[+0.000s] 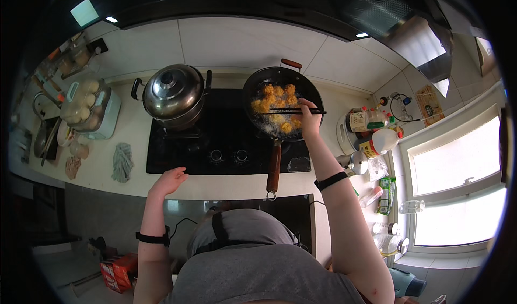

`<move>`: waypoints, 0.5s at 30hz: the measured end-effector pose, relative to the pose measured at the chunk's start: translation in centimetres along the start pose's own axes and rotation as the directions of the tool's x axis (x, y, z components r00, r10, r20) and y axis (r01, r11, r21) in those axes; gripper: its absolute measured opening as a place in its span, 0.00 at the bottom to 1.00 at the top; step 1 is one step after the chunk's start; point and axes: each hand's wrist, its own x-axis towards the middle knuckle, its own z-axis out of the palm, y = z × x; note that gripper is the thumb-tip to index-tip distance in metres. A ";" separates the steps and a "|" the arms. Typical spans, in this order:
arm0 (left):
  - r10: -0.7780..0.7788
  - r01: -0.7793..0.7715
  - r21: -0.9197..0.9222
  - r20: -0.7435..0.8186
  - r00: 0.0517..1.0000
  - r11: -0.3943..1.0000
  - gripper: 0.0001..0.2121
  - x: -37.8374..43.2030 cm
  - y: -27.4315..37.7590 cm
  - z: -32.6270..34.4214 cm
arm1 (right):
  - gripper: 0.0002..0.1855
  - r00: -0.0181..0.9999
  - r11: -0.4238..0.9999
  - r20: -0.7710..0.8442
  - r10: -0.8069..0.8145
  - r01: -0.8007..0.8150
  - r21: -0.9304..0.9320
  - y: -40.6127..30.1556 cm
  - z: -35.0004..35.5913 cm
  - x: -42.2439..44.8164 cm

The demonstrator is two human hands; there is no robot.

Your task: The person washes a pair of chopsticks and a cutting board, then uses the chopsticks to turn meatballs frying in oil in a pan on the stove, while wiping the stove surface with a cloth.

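My right hand (309, 120) holds a pair of dark chopsticks (282, 111) over a black wok (253, 80) on the right side of the cooktop. Golden, battered pieces of food (278, 92) fry in bubbling oil (268, 124), most of them toward the far side. The chopstick tips reach in among the pieces; whether they pinch one I cannot tell. The wok's wooden handle (274, 166) points back toward me past the counter edge. Nothing is in my left hand (169, 181), which hovers by the front edge of the counter with its fingers loosely curled.
A lidded steel pot (174, 96) stands on the left of the black glass cooktop (226, 138). Farther left are a grey cloth (122, 162) and an egg storage box (91, 106). Bottles (381, 142) and packets (386, 196) line the right counter. A range hood (242, 9) hangs above.
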 end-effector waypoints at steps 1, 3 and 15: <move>-0.007 0.007 0.006 0.003 1.000 1.000 0.22 0.0 0.1 0.0 | 0.13 1.000 1.000 -0.025 -0.006 0.007 0.025 -0.3 -0.3 0.1; -0.009 0.009 0.001 0.002 1.000 1.000 0.22 0.0 0.3 -0.1 | 0.13 0.999 1.000 -0.043 -0.007 0.008 0.023 -0.1 -1.8 1.2; 0.023 -0.023 -0.011 -0.022 1.000 1.000 0.24 0.3 -1.1 0.1 | 0.09 0.892 0.659 0.155 -0.425 0.422 -0.622 -6.6 -2.2 -0.8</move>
